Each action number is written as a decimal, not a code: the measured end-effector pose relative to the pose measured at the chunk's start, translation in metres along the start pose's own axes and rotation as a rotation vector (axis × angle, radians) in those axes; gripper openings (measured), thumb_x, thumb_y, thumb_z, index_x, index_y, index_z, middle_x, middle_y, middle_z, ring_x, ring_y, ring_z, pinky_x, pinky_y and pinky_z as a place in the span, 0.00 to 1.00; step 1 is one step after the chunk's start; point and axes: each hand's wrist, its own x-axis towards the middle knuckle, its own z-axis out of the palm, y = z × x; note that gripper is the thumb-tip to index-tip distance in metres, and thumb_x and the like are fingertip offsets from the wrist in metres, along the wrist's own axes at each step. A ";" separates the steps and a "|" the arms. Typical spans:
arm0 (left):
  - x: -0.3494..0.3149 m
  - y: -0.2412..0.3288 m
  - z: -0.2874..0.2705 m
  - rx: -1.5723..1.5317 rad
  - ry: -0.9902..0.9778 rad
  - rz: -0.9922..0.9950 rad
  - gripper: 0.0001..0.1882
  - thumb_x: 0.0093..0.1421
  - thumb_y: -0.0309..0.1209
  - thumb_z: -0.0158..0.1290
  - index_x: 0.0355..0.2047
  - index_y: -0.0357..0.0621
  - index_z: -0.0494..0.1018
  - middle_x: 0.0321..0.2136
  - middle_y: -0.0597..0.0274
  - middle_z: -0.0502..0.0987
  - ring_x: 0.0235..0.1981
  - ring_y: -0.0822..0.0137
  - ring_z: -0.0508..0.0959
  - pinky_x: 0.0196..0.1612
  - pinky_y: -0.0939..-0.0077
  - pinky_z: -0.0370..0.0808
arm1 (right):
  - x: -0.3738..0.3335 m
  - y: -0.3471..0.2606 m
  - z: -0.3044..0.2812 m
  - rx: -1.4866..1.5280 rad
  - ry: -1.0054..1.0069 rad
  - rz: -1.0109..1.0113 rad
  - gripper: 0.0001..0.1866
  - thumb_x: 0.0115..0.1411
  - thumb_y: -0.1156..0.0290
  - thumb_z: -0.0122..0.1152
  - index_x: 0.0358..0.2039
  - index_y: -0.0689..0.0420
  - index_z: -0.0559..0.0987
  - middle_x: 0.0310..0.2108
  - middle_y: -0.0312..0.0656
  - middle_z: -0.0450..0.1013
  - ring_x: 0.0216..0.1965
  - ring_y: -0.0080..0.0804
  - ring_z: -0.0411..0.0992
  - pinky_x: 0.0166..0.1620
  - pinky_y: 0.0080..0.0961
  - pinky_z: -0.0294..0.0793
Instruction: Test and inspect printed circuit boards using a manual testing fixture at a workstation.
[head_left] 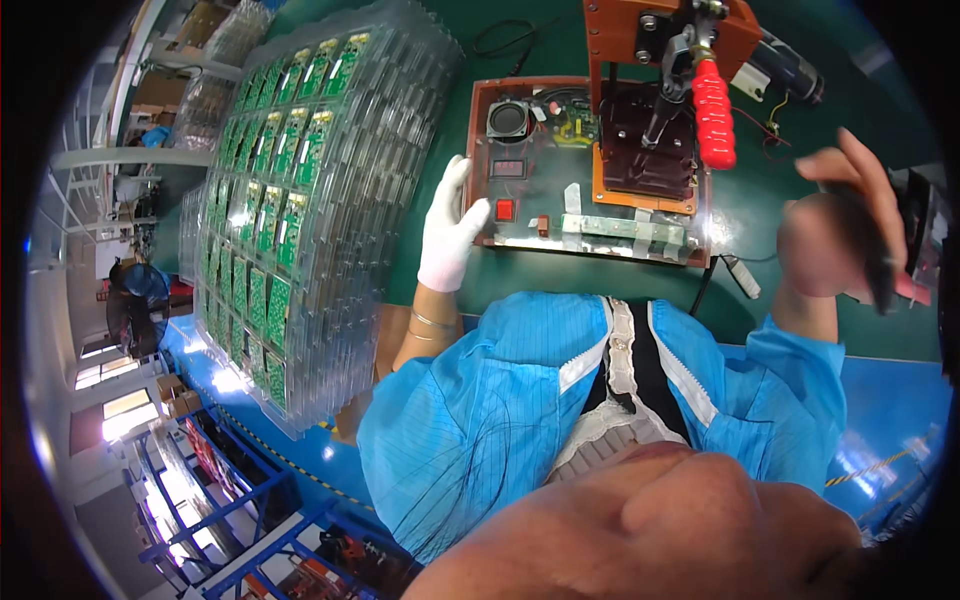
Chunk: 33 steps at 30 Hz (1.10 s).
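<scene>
My left hand, in a white glove, rests at the left edge of a test fixture box. Its thumb stands away from the fingers, and nothing is held. The box has a clear top, a round speaker, a small display and a red square button. On its right side stands an orange toggle press with a red handle, over a dark block. To the right of the box, my bare right hand is raised around a dark rounded object, too blurred to name.
At left stands a tall stack of clear plastic trays with rows of green circuit boards. A small white tag-like piece and a cable lie on the green table. A black cylinder is behind the press.
</scene>
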 end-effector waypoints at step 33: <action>0.070 0.038 0.110 1.040 -0.691 0.752 0.20 0.63 0.35 0.54 0.56 0.57 0.78 0.40 0.50 0.78 0.34 0.47 0.81 0.36 0.56 0.79 | 0.094 0.148 0.054 0.726 -0.066 0.938 0.27 0.67 0.64 0.66 0.62 0.64 0.73 0.52 0.40 0.80 0.33 0.15 0.72 0.39 0.13 0.72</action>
